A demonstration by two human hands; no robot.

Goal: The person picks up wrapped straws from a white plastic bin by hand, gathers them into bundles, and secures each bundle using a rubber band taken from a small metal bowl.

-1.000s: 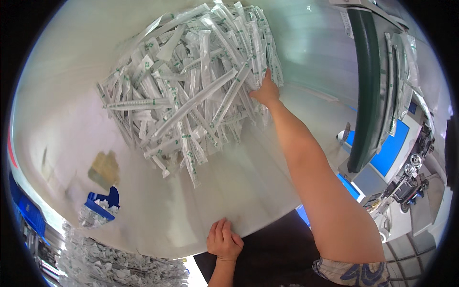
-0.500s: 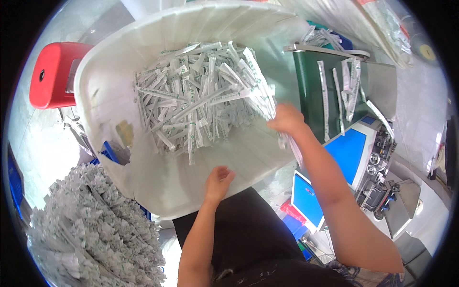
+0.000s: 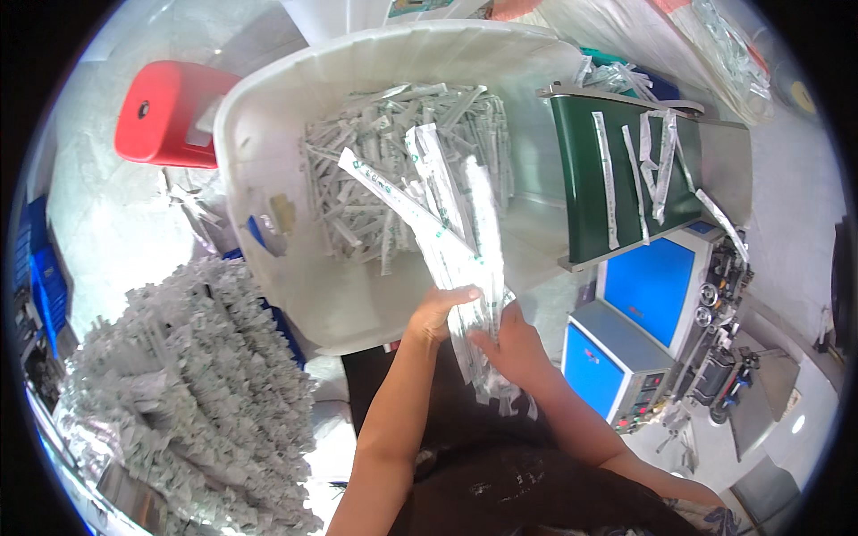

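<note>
Packets, long, slim and white with green printing, stand together in a loose, roughly upright bundle in front of the person's body, gripped from both sides. Their upper ends fan out: one leans off to the left, a few rise near the middle, others stand at the right. The left hand is closed on the left side of the bundle, its thumb laid across the front; most of the bundle's length extends above and to the right of it. The right hand is closed on the lower right side, a little below the left one, so the bundle runs between the two, its lower ends poking out beneath against the dark garment. Beyond the fanned tops, and partly hidden by them, a crisscrossed pile of similar wrappers lies in a whitish tub. Right of the tub, a green surface carries several separate strips, well apart from the right hand. Nearer on that side stand two blue-fronted machines. Left of the tub is a red rounded box, and at lower left rises a large, dense white heap.
</note>
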